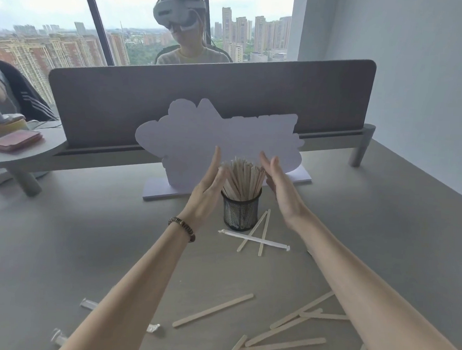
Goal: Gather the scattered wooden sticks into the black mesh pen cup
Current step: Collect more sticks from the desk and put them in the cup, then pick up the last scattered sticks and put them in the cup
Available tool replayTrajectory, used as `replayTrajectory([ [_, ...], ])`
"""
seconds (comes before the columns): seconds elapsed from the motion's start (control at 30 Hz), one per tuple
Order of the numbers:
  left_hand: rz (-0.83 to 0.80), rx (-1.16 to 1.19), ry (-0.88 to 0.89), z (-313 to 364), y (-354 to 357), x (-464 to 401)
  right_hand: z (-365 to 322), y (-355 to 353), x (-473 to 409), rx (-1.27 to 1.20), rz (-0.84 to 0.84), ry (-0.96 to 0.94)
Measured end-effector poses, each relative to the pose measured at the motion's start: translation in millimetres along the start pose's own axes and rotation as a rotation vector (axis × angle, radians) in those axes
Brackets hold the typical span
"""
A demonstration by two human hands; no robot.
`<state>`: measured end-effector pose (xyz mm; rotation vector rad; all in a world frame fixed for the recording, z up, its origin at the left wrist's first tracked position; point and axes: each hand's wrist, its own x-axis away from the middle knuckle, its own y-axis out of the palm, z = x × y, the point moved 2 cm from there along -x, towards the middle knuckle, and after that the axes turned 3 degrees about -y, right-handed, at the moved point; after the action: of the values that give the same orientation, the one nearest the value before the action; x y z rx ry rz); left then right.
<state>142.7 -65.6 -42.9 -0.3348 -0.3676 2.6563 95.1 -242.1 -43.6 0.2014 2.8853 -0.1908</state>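
Observation:
The black mesh pen cup (pixel 240 212) stands upright mid-table, packed with a bundle of wooden sticks (pixel 244 177) that fan out above its rim. My left hand (pixel 209 185) is beside the bundle on the left, fingers straight, the palm against the sticks. On the right, my right hand (pixel 279 182) flanks the bundle with straight fingers, close to or touching it. Two loose sticks (pixel 259 232) lie crossed just right of the cup, with a wrapped stick (pixel 254 239) across them. Several more sticks (pixel 287 334) and one single stick (pixel 213 310) lie scattered near the table's front.
A white cut-out board (pixel 200 135) on a flat base stands right behind the cup, before a grey desk divider (pixel 202 92). Torn clear wrappers (pixel 88 303) lie front left. A person wearing a headset sits beyond the divider. A side shelf (pixel 23 151) with small items is left.

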Motion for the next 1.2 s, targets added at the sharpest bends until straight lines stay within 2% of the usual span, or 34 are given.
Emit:
replayTrajectory([
  [0.17, 0.021, 0.099, -0.044, -1.7, -3.3, 18.2, 2.4, -7.5, 19.5, -0.029, 0.016, 0.049],
  [0.3, 0.160, -0.266, -0.070, -18.1, -22.7, 34.2, 4.6, -22.8, 43.7, 0.051, 0.055, 0.129],
  [0.37, 0.166, -0.396, -0.098, -26.1, -31.7, 44.9, 9.1, -31.0, 57.0, 0.114, 0.043, 0.185],
  [0.53, 0.129, -0.506, -0.088, -30.7, -40.6, 78.2, 13.1, -29.1, 91.7, 0.225, 0.008, 0.256],
  [0.63, 0.059, -0.586, -0.141, -33.8, -41.6, 93.3, 6.9, -20.6, 108.6, 0.297, -0.017, 0.247],
  [0.7, -0.025, -0.661, -0.196, -37.7, -49.3, 104.8, 5.4, -21.4, 117.6, 0.453, -0.013, 0.223],
  [0.77, -0.099, -0.696, -0.232, -39.0, -64.5, 119.2, 8.5, -28.6, 126.5, 0.714, -0.034, 0.225],
  [0.87, -0.152, -0.865, -0.292, -40.3, -96.0, 149.8, 13.2, -46.0, 147.1, 0.986, -0.144, 0.406],
  [1.0, -0.372, -1.016, -0.427, -37.0, -114.2, 200.0, 10.1, -57.8, 174.2, 1.231, -0.368, 0.627],
  [1.07, -0.412, -1.029, -0.458, -32.9, -109.1, 221.4, 3.3, -53.1, 188.9, 1.251, -0.480, 0.617],
  [1.2, -0.357, -1.054, -0.437, -29.3, -94.3, 241.9, -14.1, -47.9, 213.2, 1.208, -0.696, 0.521],
])
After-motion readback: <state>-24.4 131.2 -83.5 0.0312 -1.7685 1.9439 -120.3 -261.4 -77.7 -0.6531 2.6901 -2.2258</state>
